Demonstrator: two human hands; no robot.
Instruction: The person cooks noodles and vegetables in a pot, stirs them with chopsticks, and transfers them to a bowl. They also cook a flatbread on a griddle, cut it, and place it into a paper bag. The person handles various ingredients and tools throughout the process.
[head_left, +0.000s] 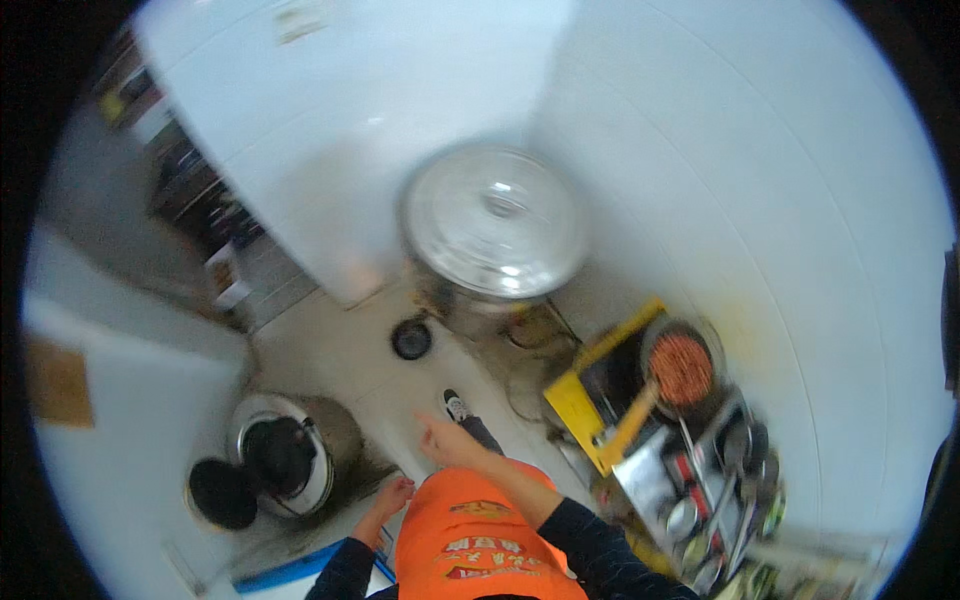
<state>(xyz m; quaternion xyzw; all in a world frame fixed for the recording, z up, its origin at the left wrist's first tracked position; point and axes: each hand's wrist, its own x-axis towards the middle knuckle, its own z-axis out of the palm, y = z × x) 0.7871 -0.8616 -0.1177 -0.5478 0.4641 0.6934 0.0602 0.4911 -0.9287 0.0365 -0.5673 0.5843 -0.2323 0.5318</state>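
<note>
My right hand (450, 444) hangs in front of the orange apron (480, 487), its index finger stretched out and nothing visible in its grasp. Lower and further left, my left hand (394, 498) has curled fingers; blur hides whether anything small is inside. A steel drum-like container (328, 472) with a dark opening stands beyond my left hand, a round black disc (221, 495) beside it. Ahead is a large pot covered by a shiny domed metal lid (495, 225). A small round black object (412, 340) rests on the floor before it. Neither hand touches these.
At right, a pan of reddish-brown food (681, 367) sits by a yellow-edged black appliance (592, 397), with a wooden handle (634, 424) across. Ladles and utensils (712, 510) crowd a metal tray (637, 472). White walls (712, 150) enclose the corner. A blue-edged white box (315, 577) is lower left.
</note>
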